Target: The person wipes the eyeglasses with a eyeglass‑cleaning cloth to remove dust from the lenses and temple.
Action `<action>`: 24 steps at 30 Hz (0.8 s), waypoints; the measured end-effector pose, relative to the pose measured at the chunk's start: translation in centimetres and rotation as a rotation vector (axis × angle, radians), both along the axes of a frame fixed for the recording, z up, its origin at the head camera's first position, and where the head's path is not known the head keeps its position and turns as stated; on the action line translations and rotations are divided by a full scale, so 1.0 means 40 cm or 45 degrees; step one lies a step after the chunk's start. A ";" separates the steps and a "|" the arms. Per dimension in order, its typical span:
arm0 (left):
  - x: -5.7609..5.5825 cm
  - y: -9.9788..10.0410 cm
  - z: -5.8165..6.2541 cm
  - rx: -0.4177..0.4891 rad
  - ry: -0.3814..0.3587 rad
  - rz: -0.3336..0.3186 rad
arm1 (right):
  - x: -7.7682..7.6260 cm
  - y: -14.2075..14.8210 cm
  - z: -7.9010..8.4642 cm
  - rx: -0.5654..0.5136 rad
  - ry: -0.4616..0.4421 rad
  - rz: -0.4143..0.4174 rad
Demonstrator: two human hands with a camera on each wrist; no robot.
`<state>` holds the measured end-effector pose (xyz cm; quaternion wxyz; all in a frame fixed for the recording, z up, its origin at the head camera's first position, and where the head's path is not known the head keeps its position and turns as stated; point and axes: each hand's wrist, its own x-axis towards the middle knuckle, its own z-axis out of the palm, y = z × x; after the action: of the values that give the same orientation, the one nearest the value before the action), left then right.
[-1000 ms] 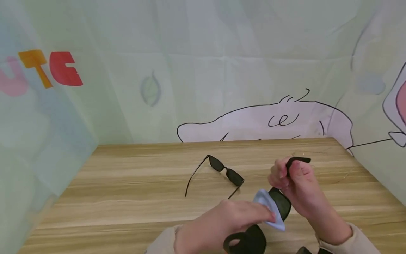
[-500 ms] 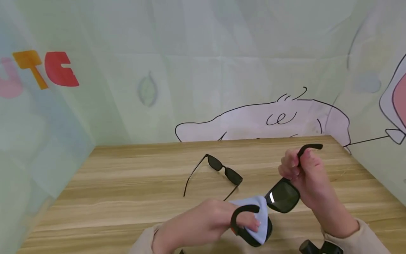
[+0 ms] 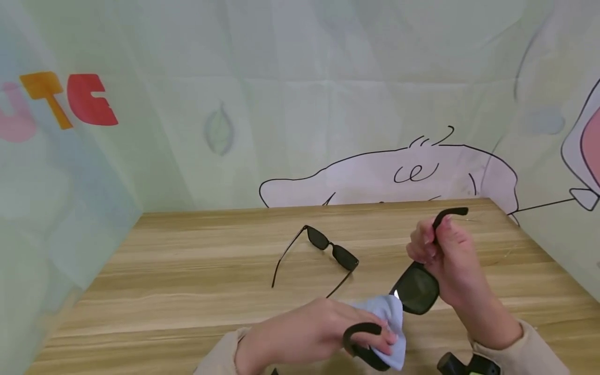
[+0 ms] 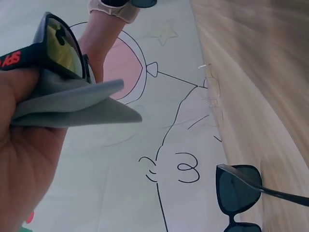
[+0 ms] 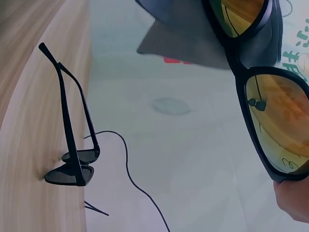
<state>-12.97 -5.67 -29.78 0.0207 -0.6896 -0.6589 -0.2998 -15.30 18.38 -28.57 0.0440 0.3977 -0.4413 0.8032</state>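
Note:
In the head view, my right hand (image 3: 445, 255) grips one temple of a pair of black sunglasses (image 3: 416, 289), its curved tip sticking up past the thumb. My left hand (image 3: 323, 328) pinches a light blue cleaning cloth (image 3: 396, 333) around the other lens, which is mostly hidden. The left wrist view shows the folded cloth (image 4: 72, 104) between thumb and fingers, against the frame with red lettering on its temple. Yellow-orange reflections show on the lenses of the held sunglasses (image 5: 236, 63) in the right wrist view, where little of the right hand appears.
A second pair of black sunglasses (image 3: 344, 258) lies with temples unfolded on the wooden table (image 3: 187, 276), beyond the left hand. A black device (image 3: 469, 364) sits by the right wrist at the bottom edge. A printed cloth backdrop (image 3: 300, 104) stands behind and beside the table.
My left hand has shifted the cloth from the lens near my right hand to the other lens. The held sunglasses have turned and risen slightly; the pair on the table stays put.

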 end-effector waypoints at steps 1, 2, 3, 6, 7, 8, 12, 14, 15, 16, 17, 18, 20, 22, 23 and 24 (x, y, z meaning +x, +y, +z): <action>-0.001 0.000 0.001 -0.006 -0.066 -0.020 | 0.000 0.001 0.001 -0.007 -0.002 0.007; -0.002 0.000 0.001 -0.011 -0.147 -0.053 | -0.001 0.003 0.002 -0.015 -0.004 0.019; -0.003 -0.001 0.002 -0.019 -0.236 -0.088 | -0.001 0.004 0.003 -0.021 0.001 0.030; -0.008 -0.006 0.006 -0.051 -0.405 -0.177 | 0.000 0.008 0.008 -0.018 0.030 0.052; -0.010 -0.007 0.006 -0.058 -0.422 -0.198 | 0.000 0.008 0.009 -0.012 0.046 0.058; -0.012 -0.008 0.007 -0.064 -0.433 -0.210 | 0.000 0.008 0.011 -0.002 0.065 0.061; -0.017 -0.005 0.003 -0.067 -0.358 -0.194 | 0.001 0.001 0.016 0.034 0.106 0.064; -0.017 0.001 -0.001 -0.048 -0.308 -0.176 | 0.002 -0.006 0.016 0.039 0.107 0.075; -0.016 0.006 -0.004 -0.030 -0.302 -0.179 | 0.002 -0.011 0.016 0.044 0.111 0.081; -0.014 0.010 -0.005 -0.013 -0.290 -0.181 | 0.002 -0.015 0.015 0.053 0.116 0.080; -0.012 0.015 -0.006 0.005 -0.263 -0.177 | 0.003 -0.018 0.015 0.058 0.117 0.084; -0.010 0.018 -0.007 0.020 -0.238 -0.175 | 0.002 -0.021 0.014 0.056 0.118 0.092; -0.007 0.024 -0.010 0.050 -0.170 -0.167 | 0.001 -0.024 0.014 0.054 0.115 0.094; -0.004 0.023 -0.015 0.084 -0.107 -0.124 | 0.001 -0.022 0.014 0.047 0.118 0.082; -0.004 0.021 -0.020 0.103 -0.095 -0.094 | 0.001 -0.019 0.014 0.037 0.118 0.075; -0.004 0.019 -0.025 0.124 -0.087 -0.063 | 0.002 -0.017 0.013 0.026 0.117 0.067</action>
<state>-13.12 -4.92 -30.78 0.0243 -0.6931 -0.6266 -0.3555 -15.23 17.72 -28.04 0.0389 0.4459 -0.4365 0.7805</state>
